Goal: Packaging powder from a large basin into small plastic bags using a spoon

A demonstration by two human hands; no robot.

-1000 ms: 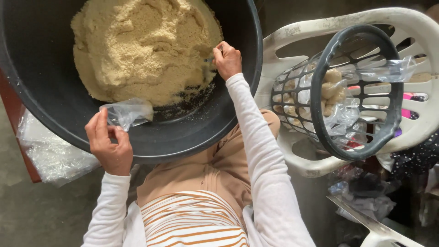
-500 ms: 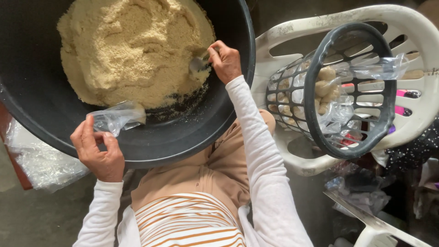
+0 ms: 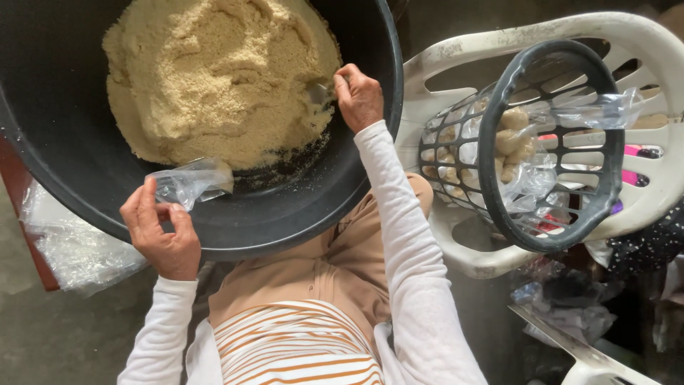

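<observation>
Clear plastic sheets lie far left, beside big black tub. Left hand at tub's near rim, fingers pinched on small clear bag. Tan crumbly meal heaped inside tub. Right hand reaches into tub, fingers closed on metal spoon at heap's edge. Black basket on its side on white plastic chair, filled bags inside.

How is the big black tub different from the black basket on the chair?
The tub has solid walls, while the basket has open slats you can see through. The tub holds a loose heap of tan crumbly meal; the basket holds small filled clear bags. The tub sits at the person's lap; the basket lies tipped on a white plastic chair. Both are black and round.
</observation>
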